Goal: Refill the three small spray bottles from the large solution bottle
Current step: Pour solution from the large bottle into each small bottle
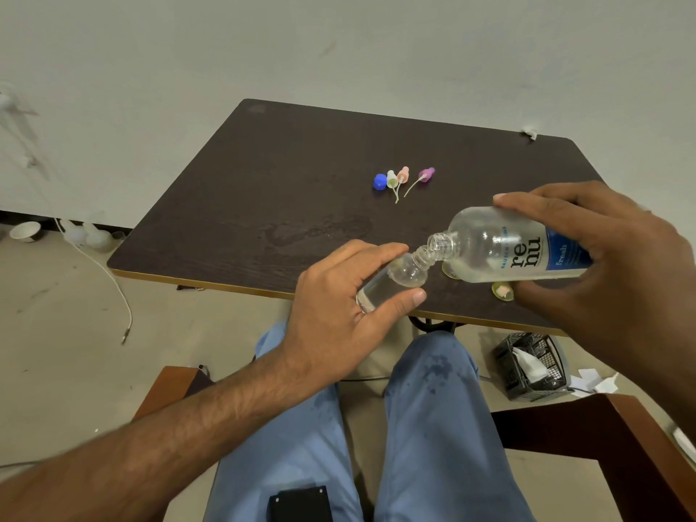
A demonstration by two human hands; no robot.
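My left hand [339, 295] grips a small clear spray bottle [399, 276], tilted, its open neck pointing up and right. My right hand [602, 258] holds the large clear solution bottle [504, 244] with a blue label, tipped almost on its side. Its open mouth touches the small bottle's neck. Both bottles hover over the near edge of the dark table [286, 190]. Two other small bottles [502, 290] stand on the table, mostly hidden under the large one. Three spray tops, white [391, 178], pink [403, 174] and purple [426, 175], lie beside a blue cap [380, 182] mid-table.
A wet patch [316, 231] marks the table's middle. A black crate [533, 367] with paper sits on the floor at right. A white cable [113, 280] trails on the floor at left. Chair arms [602, 420] flank my knees.
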